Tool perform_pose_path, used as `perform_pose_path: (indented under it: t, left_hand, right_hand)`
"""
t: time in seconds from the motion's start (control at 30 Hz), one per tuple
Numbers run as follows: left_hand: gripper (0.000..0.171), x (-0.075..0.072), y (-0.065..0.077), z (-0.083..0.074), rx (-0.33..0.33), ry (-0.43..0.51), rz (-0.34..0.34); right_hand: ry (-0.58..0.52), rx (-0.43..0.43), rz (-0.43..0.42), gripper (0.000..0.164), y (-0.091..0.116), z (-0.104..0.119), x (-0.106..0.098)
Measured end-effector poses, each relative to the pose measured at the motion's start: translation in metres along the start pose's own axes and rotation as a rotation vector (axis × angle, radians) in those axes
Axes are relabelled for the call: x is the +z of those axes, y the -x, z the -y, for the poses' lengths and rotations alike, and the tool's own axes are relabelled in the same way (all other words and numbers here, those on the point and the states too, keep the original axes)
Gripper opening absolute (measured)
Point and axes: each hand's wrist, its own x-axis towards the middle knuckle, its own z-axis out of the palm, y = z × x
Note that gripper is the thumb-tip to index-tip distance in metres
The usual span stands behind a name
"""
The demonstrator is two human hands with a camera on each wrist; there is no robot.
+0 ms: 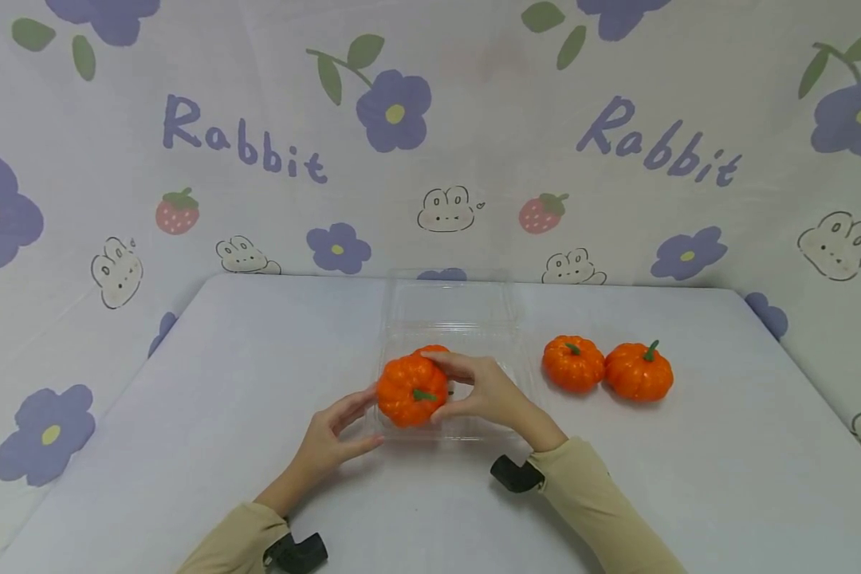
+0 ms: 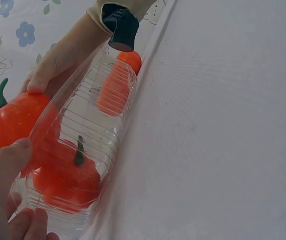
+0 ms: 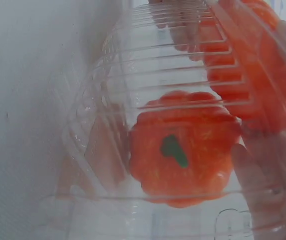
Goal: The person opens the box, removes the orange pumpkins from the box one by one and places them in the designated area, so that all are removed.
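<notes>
Nearest, in front of the clear plastic container (image 1: 473, 435), come two beige sleeves (image 1: 606, 510), both cut off by the lower edge of the head view, each with a dark wrist device (image 1: 516, 473). The left hand (image 1: 339, 430) is at the container's front left corner, gripping nothing, fingers extended and thumb spread; how firmly it touches the clear wall is hard to make out. The right hand (image 1: 484, 391), over the container, grasps an orange pumpkin (image 1: 409, 392) between fingers and thumb. That held pumpkin is above the container's front left part, its green stem facing forward, its right edge covered by the fingers. Inside the container lies a second pumpkin (image 3: 182, 150), mostly hidden in the head view and blurred through the ribbed wall in the right wrist view. To the container's right, two more pumpkins (image 1: 608, 371) sit side by side on the white table (image 1: 186, 383). At the container's back stands a transparent lid (image 1: 450, 303), its outline faint against the patterned cloth (image 1: 258, 207) behind
</notes>
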Motion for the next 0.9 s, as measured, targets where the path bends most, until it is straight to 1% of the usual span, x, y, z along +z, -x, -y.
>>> perform_pose_path:
  t: [0.17, 0.23, 0.33, 0.47, 0.6, 0.9]
  left_hand:
    - [0.057, -0.001, 0.000, 0.001, -0.003, -0.004, 0.007]
    - [0.057, -0.001, 0.000, 0.001, -0.001, -0.007, 0.010]
    - [0.057, -0.001, 0.000, 0.000, 0.003, -0.007, 0.014]
    - [0.056, 0.000, 0.000, 0.000, -0.002, -0.007, 0.017]
    - [0.056, 0.000, 0.000, -0.001, -0.004, -0.006, 0.018]
    - [0.056, 0.000, 0.000, 0.000, 0.004, -0.005, 0.018]
  right_hand:
    - [-0.067, 0.016, -0.017, 0.071, 0.000, 0.018, -0.002]
    - [-0.105, 0.034, -0.018, 0.068, 0.000, 0.021, -0.003]
    - [-0.160, 0.094, -0.020, 0.067, 0.000, 0.014, -0.003]
    - [-0.190, 0.171, -0.027, 0.067, 0.001, 0.003, -0.004]
    - [-0.204, 0.189, -0.028, 0.071, 0.003, 0.002, -0.004]
    - [-0.229, 0.201, -0.033, 0.069, 0.002, 0.002, -0.003]
